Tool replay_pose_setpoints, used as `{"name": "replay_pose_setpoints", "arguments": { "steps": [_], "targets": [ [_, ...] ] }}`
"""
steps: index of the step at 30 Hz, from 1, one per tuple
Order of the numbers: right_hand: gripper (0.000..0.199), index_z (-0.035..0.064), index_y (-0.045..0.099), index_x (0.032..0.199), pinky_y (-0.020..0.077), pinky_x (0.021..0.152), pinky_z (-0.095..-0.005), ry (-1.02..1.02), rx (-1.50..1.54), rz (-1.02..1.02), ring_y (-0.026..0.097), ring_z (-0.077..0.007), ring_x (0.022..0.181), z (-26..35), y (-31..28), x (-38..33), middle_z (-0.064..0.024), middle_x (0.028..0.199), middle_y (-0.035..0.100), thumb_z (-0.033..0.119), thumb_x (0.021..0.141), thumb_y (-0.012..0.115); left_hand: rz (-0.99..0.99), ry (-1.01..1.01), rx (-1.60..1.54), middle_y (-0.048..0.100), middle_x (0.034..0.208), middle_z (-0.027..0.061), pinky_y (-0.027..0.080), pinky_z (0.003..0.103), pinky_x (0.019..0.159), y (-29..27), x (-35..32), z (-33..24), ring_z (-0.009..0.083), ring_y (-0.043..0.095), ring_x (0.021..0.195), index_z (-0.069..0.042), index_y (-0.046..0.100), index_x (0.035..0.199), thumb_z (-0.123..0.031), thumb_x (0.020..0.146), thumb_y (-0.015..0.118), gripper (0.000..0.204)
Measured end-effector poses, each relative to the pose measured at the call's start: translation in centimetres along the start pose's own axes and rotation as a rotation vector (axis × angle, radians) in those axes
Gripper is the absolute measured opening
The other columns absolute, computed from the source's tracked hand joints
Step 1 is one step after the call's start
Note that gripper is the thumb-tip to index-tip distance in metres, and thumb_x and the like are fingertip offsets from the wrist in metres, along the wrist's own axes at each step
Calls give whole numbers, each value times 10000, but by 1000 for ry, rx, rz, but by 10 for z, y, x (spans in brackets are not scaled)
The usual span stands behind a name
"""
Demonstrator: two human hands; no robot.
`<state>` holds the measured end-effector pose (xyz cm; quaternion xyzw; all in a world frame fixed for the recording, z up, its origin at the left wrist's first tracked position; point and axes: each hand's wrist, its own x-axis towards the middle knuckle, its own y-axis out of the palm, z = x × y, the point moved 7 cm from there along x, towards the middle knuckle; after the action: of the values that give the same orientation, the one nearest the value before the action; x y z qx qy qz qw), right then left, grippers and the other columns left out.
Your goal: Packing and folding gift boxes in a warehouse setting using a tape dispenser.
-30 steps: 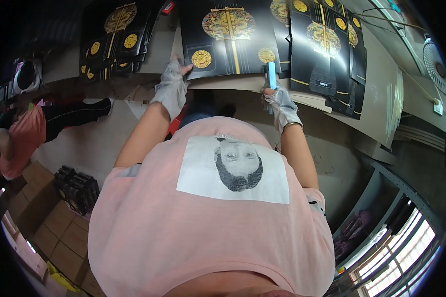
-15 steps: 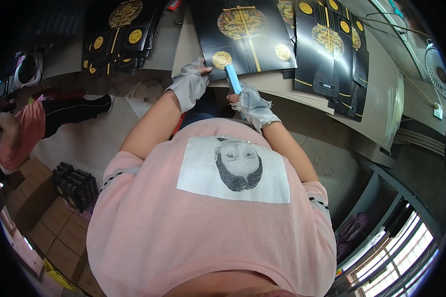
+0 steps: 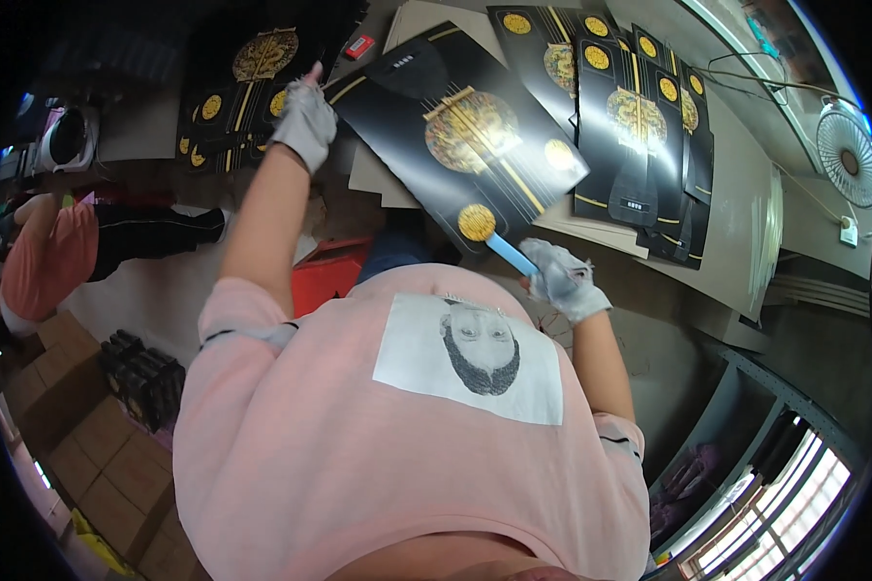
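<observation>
A large flat black package sheet with gold round ornaments (image 3: pixel 460 131) lies tilted between the two gloved hands, its upper left edge just beside the fingers of the left hand (image 3: pixel 305 121) and its lower corner near the fingers of the right hand (image 3: pixel 562 281). More black and gold sheets (image 3: pixel 639 126) lie overlapped beyond the right fingers, and another stack (image 3: pixel 237 92) lies just behind the left fingers. A small red label-like piece (image 3: pixel 359 45) sits further away, above the left fingertips.

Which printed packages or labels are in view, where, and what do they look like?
Black sheet: table centre, flat, tilted, gold medallions; left hand at its far corner, right hand with a blue tool at its near edge.
Right stack: overlapping black-and-gold sheets.
Left stack: same print.
Red tag: small, table top.
</observation>
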<state>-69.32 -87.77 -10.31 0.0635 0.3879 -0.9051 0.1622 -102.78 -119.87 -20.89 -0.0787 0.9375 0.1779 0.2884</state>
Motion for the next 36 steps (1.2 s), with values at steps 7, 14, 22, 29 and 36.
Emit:
{"name": "replay_pose_setpoints", "arguments": {
  "steps": [7, 14, 22, 29, 36],
  "targets": [
    [251, 94, 573, 838, 476, 669, -390, -42, -524, -9, 595, -282, 795, 59, -78, -17, -101, 805, 584, 181, 627, 679, 808, -423, 356, 611, 1069, 108, 427, 284, 874, -13, 74, -31, 236, 583, 937, -87, 533, 1237, -578, 844, 481, 631],
    [285, 51, 570, 855, 469, 692, -390, 168, -436, -64, 566, -341, 793, -9, -91, -55, -147, 782, 560, 201, 640, 683, 453, 347, 1002, 531, 1229, 99, 396, 296, 932, 134, 9, -32, 164, 486, 1134, -27, 505, 1238, -416, 786, 650, 614],
    [367, -17, 530, 1015, 475, 623, -290, 670, 1041, -836, 585, -179, 667, -163, 14, -127, -94, 789, 592, 114, 689, 635, 646, -327, -61, 626, 866, 68, 522, 345, 595, 202, -136, 123, 209, 604, 698, -77, 551, 983, -144, 832, 606, 175],
    [302, -6, 543, 951, 450, 647, -355, 646, 842, -699, 532, -215, 713, -97, 41, -62, -64, 801, 549, 116, 702, 660, 639, -756, 70, 604, 981, 87, 505, 277, 545, 200, -185, 247, 209, 617, 822, -64, 490, 975, -151, 854, 603, 187],
    [227, 8, 536, 797, 433, 568, -344, 649, 1053, -859, 521, -197, 620, -135, 76, -32, -88, 699, 537, 170, 691, 654, 683, -620, 356, 537, 1167, 114, 442, 295, 794, 219, -222, 242, 213, 519, 1095, -40, 473, 1121, -256, 847, 622, 380]
  ]
}}
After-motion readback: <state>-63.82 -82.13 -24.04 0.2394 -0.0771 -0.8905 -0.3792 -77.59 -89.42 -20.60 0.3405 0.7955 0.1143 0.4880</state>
